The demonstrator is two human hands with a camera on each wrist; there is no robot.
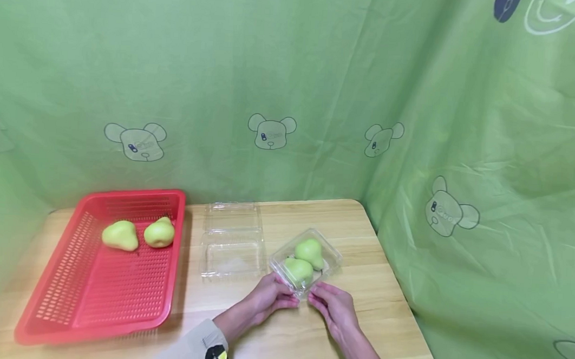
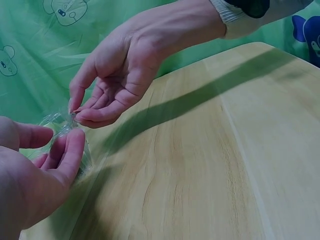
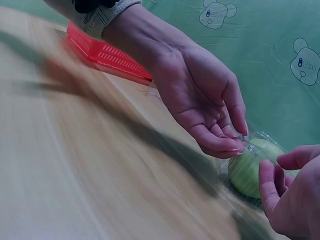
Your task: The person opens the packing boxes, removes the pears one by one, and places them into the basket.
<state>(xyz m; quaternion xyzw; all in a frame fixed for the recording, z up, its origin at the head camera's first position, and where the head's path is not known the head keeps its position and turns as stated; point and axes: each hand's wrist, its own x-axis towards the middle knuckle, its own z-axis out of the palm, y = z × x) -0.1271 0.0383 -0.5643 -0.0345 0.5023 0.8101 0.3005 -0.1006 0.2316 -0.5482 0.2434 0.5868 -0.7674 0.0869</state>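
Note:
A clear plastic clamshell box (image 1: pixel 332 256) stands in front of me, its lid down over two green pears (image 1: pixel 309 252). At its near corner my left hand (image 1: pixel 270 298) pinches the rim between thumb and fingers. Close beside it, my right hand (image 1: pixel 335 307) pinches the same rim on the other side of the corner. The left wrist view shows the right hand (image 2: pixel 120 80) with fingertips meeting on the plastic edge. From the right wrist, the left hand (image 3: pixel 200 100) grips the edge, and a pear (image 3: pixel 245 175) shows through the wall.
A red plastic basket (image 1: pixel 172 282) stands at the left with two pears (image 1: pixel 121 235) inside. An opened, clear clamshell (image 1: pixel 232 252) lies between basket and hands. Green curtains (image 1: pixel 322 67) border the wooden table (image 1: pixel 378 303) at the back and right.

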